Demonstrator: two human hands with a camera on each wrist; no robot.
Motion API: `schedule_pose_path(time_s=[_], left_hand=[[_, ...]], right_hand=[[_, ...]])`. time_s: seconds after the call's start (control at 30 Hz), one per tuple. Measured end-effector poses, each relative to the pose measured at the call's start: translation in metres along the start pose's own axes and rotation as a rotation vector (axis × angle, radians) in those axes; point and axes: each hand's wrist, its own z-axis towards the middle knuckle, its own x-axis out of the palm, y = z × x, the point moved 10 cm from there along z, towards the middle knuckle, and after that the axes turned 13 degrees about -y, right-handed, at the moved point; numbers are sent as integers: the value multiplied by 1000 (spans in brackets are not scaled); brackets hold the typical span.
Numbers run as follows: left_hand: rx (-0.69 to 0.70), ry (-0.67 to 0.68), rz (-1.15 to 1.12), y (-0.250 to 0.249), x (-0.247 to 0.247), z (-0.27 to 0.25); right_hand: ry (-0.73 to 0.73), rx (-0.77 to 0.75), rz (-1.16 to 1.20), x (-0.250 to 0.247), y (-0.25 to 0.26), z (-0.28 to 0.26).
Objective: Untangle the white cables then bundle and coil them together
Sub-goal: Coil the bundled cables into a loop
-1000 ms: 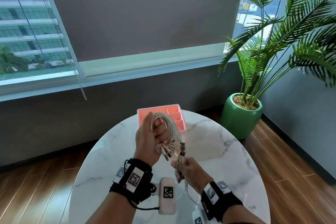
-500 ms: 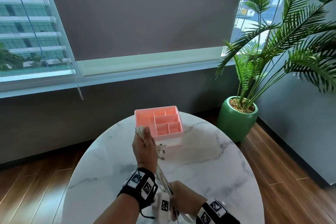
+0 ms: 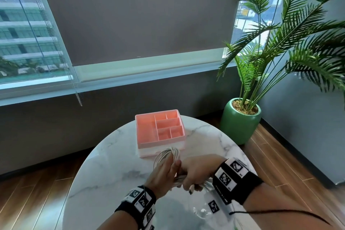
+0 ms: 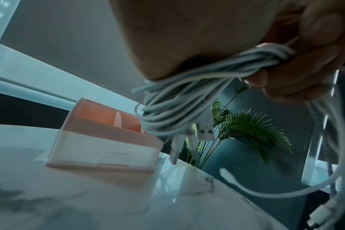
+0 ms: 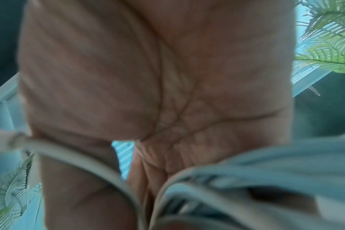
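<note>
The white cables (image 3: 168,154) form a looped bundle just in front of the pink organizer. My left hand (image 3: 164,173) holds the loops, which arch over its fingers. My right hand (image 3: 196,172) grips the same bundle right beside it, knuckles up. In the left wrist view the coil (image 4: 187,96) hangs under the palm, with USB plugs (image 4: 205,132) dangling from it and a loose end (image 4: 226,172) curving just above the table. The right wrist view is blurred; cable strands (image 5: 246,171) cross below the palm.
A pink compartment organizer (image 3: 145,132) stands at the far side of the round marble table (image 3: 115,164). A potted palm in a green pot (image 3: 239,123) stands on the wooden floor to the right. A window and grey blind are behind.
Both hands have dropped from chest height toward the table. The right hand has come up beside the left and taken the bundle. The plugs now hang below the hands.
</note>
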Motion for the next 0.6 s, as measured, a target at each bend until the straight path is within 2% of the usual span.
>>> schedule_pose_path(time_s=[0.07, 0.13, 0.2, 0.27, 0.33, 0.4, 0.5, 0.6], left_hand=[[-59, 126, -105, -6, 11, -2], [-47, 281, -153, -27, 24, -4], [-86, 385, -114, -35, 32, -4], [-165, 460, -41, -23, 37, -4], [-303, 488, 45, -4, 35, -4], [-426, 497, 35, 6, 34, -6], [-545, 452, -203, 4, 32, -7], [-587, 450, -516, -13, 34, -5]], right_hand=[[9, -59, 34, -17, 8, -6], [23, -95, -12, -30, 9, -10], [5, -115, -76, -41, 6, -11], [-61, -112, -77, -54, 2, -10], [-149, -133, -13, -66, 3, -10], [-217, -182, 3, -77, 6, -9], [-267, -247, 30, -79, 8, -8], [-411, -291, 73, -89, 0, -7]])
